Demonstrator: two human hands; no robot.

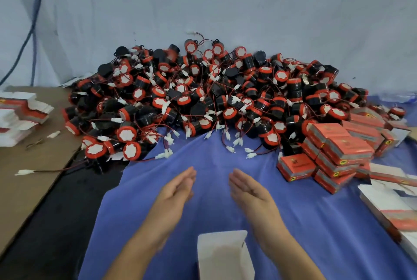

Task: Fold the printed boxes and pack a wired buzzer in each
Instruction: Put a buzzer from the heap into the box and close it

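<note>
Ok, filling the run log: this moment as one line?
left hand open, empty | right hand open, empty | white box between forearms | buzzer pile beyond hands | red boxes piled right

A blue cloth (316,223) covers the near and right ground, with creases fanning out from its far middle. To its left a strip of black surface (67,212) runs diagonally from near to far. Left of that lies a flat brown cardboard (27,178), its edge beside the black strip. A small brown scrap (33,143) rests on the cardboard. A wrinkled white sheet (225,8) fills the far side as a backdrop. A blue cable (33,58) hangs down it at far left and forks lower down. Far right, something pale and crumpled (401,98) is too blurred to tell.
</note>
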